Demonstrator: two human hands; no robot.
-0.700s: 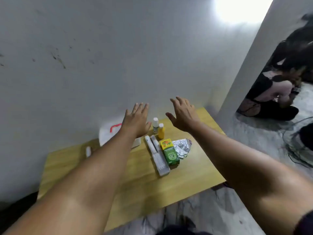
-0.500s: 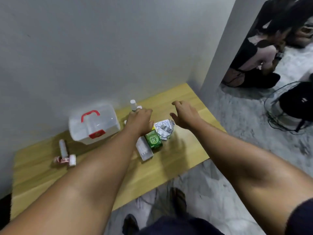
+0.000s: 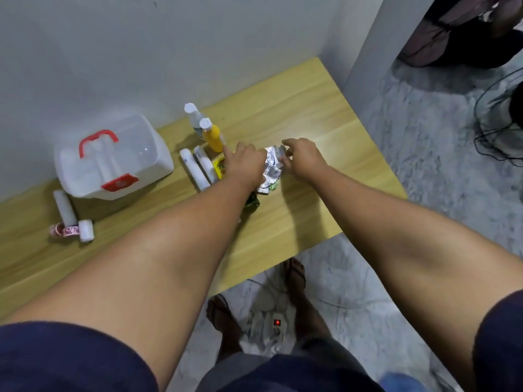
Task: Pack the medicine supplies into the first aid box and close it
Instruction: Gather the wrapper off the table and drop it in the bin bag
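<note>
Foil blister packs [image 3: 271,168] are flanked by both hands, the left hand [image 3: 245,164] and right hand [image 3: 304,157] apparently pinching their edges. The closed box [image 3: 111,161] lies well to the left, nearer the left hand.

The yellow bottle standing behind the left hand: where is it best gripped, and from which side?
Probably around the body of the yellow bottle, below its white cap, coming from above and the right. It stands upright; a clear bottle crowds its far side and white tubes lie to its left.
</note>
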